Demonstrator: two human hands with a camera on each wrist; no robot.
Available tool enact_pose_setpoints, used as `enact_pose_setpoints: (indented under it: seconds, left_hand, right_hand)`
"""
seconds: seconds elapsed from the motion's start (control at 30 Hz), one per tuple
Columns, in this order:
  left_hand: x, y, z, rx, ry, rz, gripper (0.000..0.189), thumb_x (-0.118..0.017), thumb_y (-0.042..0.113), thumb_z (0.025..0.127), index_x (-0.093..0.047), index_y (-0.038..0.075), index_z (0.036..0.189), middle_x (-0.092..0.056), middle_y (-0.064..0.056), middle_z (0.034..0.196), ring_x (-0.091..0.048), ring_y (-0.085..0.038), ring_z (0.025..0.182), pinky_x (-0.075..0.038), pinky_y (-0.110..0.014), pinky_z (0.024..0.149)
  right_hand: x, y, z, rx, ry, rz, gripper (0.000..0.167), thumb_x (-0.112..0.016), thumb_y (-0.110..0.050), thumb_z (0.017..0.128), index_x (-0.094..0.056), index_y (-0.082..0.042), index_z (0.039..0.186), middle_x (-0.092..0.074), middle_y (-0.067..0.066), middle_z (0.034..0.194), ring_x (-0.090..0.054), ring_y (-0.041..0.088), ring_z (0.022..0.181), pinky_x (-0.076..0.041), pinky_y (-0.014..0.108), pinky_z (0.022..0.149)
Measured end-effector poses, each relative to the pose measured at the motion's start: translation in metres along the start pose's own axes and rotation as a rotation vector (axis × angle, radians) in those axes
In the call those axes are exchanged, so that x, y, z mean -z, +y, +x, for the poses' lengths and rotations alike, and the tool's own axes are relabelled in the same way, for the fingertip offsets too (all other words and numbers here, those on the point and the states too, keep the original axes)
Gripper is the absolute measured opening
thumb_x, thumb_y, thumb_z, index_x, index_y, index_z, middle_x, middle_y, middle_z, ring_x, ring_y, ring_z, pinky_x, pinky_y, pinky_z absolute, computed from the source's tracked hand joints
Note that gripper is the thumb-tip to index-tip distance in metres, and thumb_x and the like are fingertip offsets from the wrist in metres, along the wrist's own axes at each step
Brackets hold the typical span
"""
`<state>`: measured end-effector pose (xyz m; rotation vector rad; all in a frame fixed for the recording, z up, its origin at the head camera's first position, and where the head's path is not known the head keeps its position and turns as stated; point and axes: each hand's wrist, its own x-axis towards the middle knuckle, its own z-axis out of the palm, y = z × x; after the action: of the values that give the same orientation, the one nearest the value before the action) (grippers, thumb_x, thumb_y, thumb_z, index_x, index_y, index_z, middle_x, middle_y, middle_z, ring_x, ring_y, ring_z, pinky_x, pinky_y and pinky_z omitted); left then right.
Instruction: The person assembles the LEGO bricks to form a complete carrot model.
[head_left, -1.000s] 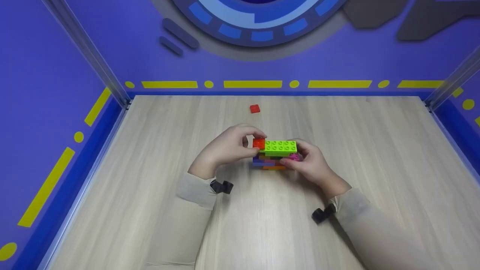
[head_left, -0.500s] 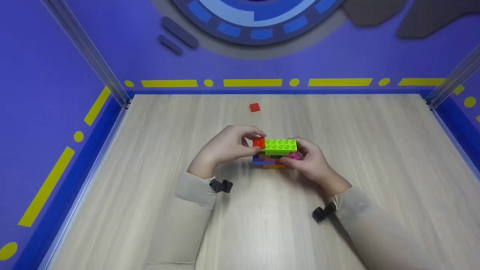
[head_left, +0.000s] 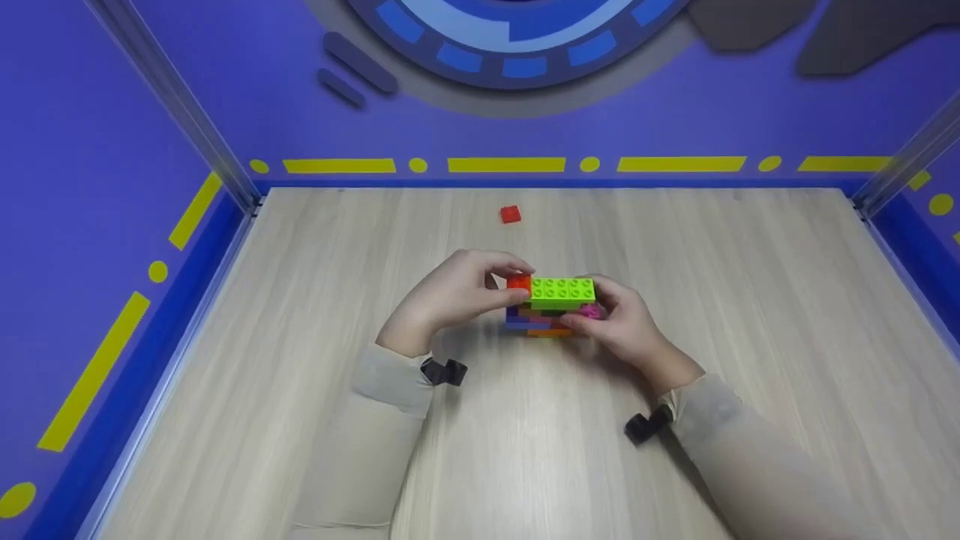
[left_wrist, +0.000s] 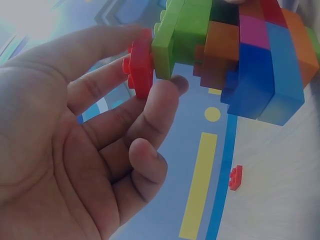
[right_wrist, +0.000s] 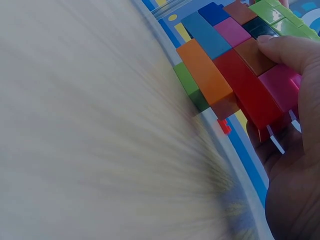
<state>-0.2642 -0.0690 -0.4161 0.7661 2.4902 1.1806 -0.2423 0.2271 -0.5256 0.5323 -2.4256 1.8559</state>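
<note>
A stack of toy building bricks (right_wrist: 205,75) in orange, blue, red, pink, brown and other colours stands in the middle of the head view, topped by lime-green bricks (head_left: 561,289). My right hand (head_left: 630,322) grips the stack's right side, its thumb pressing the front face. With thumb and fingers, my left hand (head_left: 465,292) pinches a thin red brick (left_wrist: 142,65) at the left end of the lime-green top. Whether its studs are joined to the stack I cannot tell. The left ring and little fingers curl loosely in the left wrist view.
Behind the stack, another small red brick (head_left: 510,214) lies on the wood-grain table (head_left: 337,247). Blue panels with yellow marks (head_left: 506,165) border the table at the back and both sides.
My left thumb has slid slightly to the right across the red brick's front. The right hand and the stack stay in place.
</note>
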Motion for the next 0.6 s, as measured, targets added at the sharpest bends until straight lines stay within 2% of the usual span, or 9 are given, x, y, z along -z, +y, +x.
enact_pose_setpoints:
  seconds: [0.23,0.6]
  left_hand:
    - [-0.0031,-0.0001,0.0009,0.008,0.027,-0.005,0.038,-0.083,0.03,0.105,-0.078,0.024,0.143,-0.081,0.002,0.136,-0.073,-0.02,0.113,-0.061,-0.041,0.101]
    - [-0.0061,-0.0005,0.0034,-0.011,0.036,0.005,0.034,-0.083,0.028,0.105,-0.081,0.018,0.137,-0.081,0.0,0.132,-0.07,-0.023,0.107,-0.059,-0.036,0.093]
  right_hand:
    - [0.0,-0.0006,0.0004,-0.017,-0.006,0.006,0.049,-0.092,-0.002,0.092,-0.074,-0.002,0.137,-0.079,0.001,0.128,-0.073,0.011,0.122,-0.055,0.019,0.11]
    - [-0.0006,0.0006,0.0002,-0.016,-0.008,0.018,0.047,-0.092,-0.002,0.093,-0.074,-0.002,0.137,-0.078,0.002,0.128,-0.073,0.013,0.122,-0.058,0.02,0.108]
